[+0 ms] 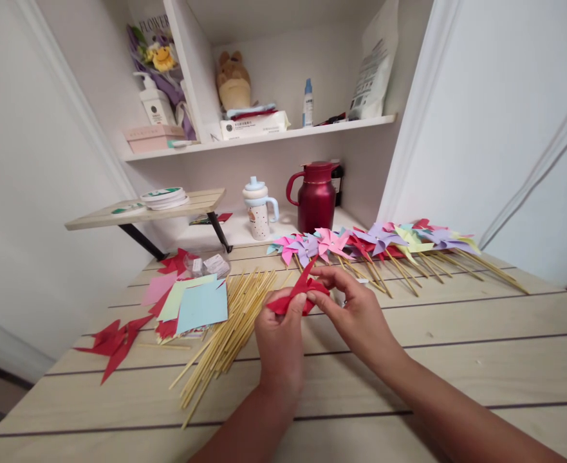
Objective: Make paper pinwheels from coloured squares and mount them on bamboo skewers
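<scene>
Head view showed the left hand [279,341] and right hand [355,312] pinched together on a red paper piece [298,292]. It looked light, floppy and easily creased, best gripped at its folded tips.

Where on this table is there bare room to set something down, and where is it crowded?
Bare planks lie on the table right of the right hand, below the row of pinwheels, and along the near edge under the sticks. It is crowded at left, where paper squares and red cutouts lie, and around the folded red paper that both hands, the left hand too, pinch.
</scene>
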Demonstrator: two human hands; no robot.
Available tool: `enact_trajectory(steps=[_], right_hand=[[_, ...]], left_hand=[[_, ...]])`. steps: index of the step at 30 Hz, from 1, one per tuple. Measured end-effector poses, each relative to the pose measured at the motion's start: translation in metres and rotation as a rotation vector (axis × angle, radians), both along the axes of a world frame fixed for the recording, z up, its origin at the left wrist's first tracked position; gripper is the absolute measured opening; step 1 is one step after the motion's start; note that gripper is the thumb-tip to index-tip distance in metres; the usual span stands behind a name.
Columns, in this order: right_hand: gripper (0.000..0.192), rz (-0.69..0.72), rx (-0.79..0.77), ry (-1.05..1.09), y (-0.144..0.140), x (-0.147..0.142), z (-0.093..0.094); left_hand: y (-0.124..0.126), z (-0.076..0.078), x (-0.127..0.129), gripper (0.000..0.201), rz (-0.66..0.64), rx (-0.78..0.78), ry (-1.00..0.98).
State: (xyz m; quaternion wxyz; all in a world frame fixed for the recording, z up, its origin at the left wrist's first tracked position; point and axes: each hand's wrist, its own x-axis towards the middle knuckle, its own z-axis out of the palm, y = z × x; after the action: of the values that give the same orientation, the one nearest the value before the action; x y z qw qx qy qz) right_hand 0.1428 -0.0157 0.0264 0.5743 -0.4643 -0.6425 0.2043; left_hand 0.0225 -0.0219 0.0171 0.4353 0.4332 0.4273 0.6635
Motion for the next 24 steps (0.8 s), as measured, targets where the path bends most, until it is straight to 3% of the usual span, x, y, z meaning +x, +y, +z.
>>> enact_trajectory(steps=[8,14,18,21,24], right_hand=[[0.025,0.096,-0.091,0.096,-0.001,0.005,0.003],[0.021,0.09,-0.082,0.08,0.0,0.005,0.004],[0.006,0.053,0.008,-0.033,-0.001,0.008,0.005],[0.01,0.038,0.19,-0.127,-0.003,0.012,0.006],[0.016,0.031,0.397,-0.181,-0.004,0.015,0.007]], left_hand=[[0.004,0.002,-0.002,0.025,-0.124,-0.092,-0.172],[0.006,-0.001,-0.005,0.017,-0.11,-0.057,-0.055],[0.005,0.0,-0.013,0.011,-0.013,0.219,0.336],[0.004,0.001,-0.022,0.021,0.106,0.547,0.619],[0.004,0.001,-0.029,0.029,0.216,0.761,0.778]])
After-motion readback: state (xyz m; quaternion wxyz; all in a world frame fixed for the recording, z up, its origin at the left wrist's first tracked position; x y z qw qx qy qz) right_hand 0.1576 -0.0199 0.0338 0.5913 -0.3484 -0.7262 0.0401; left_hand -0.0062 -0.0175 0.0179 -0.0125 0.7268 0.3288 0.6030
